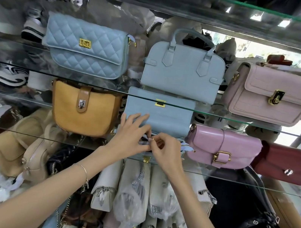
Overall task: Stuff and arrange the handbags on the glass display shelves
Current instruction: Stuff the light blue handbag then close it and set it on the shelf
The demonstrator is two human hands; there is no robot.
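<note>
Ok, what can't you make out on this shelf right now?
Head view only.
Inside of the blue bag: covered by the left hand and right hand, so stuffing unknown.
What the right hand pinches: hidden under its own fingers.
Red bag: right end cut off by the frame edge.

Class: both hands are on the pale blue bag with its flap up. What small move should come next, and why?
Probably pull the zip closed: the right hand pinches at the zip, the left hand holds the pale blue bag beside it, and the flap stands raised.
</note>
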